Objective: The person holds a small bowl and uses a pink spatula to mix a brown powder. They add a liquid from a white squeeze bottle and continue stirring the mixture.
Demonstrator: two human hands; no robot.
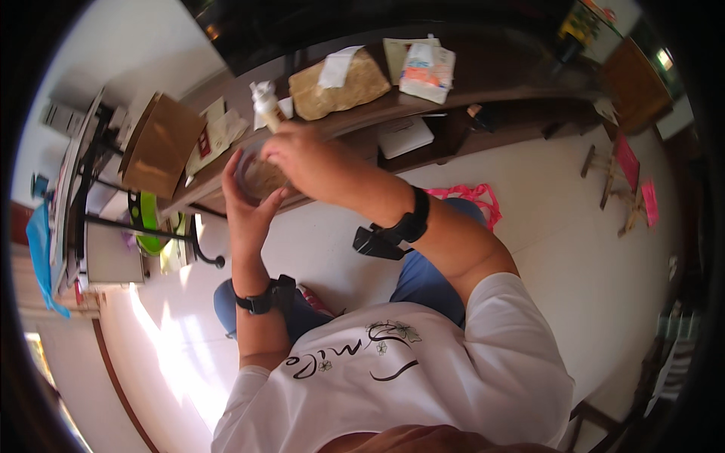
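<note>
My left hand is wrapped around a clear round container, thumb on the near side and fingers on the far side. Brownish contents show inside it. Over the container's right rim, my right hand has its fingers bent; whether they pinch anything is hidden by the hand and blur. Just beyond the right hand stands a white-capped bottle with a nozzle, on the dark wooden cabinet.
A stone-like tan block with white paper and a printed packet lie on the cabinet. A brown paper bag stands left. A pink plastic bag and folding stools with pink seats are on the floor.
</note>
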